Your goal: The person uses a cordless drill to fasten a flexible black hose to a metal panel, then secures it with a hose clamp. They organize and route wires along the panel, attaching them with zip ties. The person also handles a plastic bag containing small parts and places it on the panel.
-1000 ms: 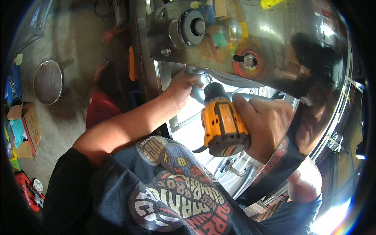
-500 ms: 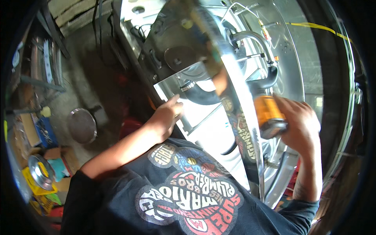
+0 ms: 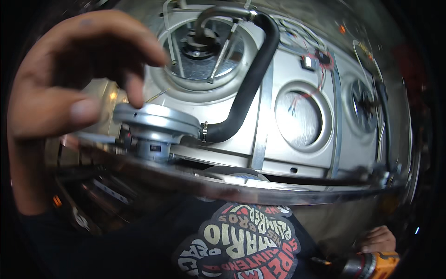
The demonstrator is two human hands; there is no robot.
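My left hand (image 3: pixel 62 83) is raised large at the left, thumb and fingers curved apart with nothing between them. Just right of its fingertips is a round silver metal housing (image 3: pixel 158 118), like a blower, on a narrower base. A bent black hose (image 3: pixel 251 83) joins it through a metal clamp (image 3: pixel 203 132). Low at the right, my right hand (image 3: pixel 378 239) grips an orange and black cordless drill (image 3: pixel 367 266), whose tip points left. Part of that hand's grip is hidden behind the drill.
A silver metal panel (image 3: pixel 223 111) bears a large round recess with a black fitting (image 3: pixel 200 46), a round opening (image 3: pixel 299 116) and loose wires (image 3: pixel 320 76). A shiny metal edge (image 3: pixel 278 193) runs across in front of my shirt. Thin tubes (image 3: pixel 223 56) hang above the recess.
My view has swung round to the panel's hose side. My left hand has come up close beside the round housing. My right hand, with the drill, is now low at the right.
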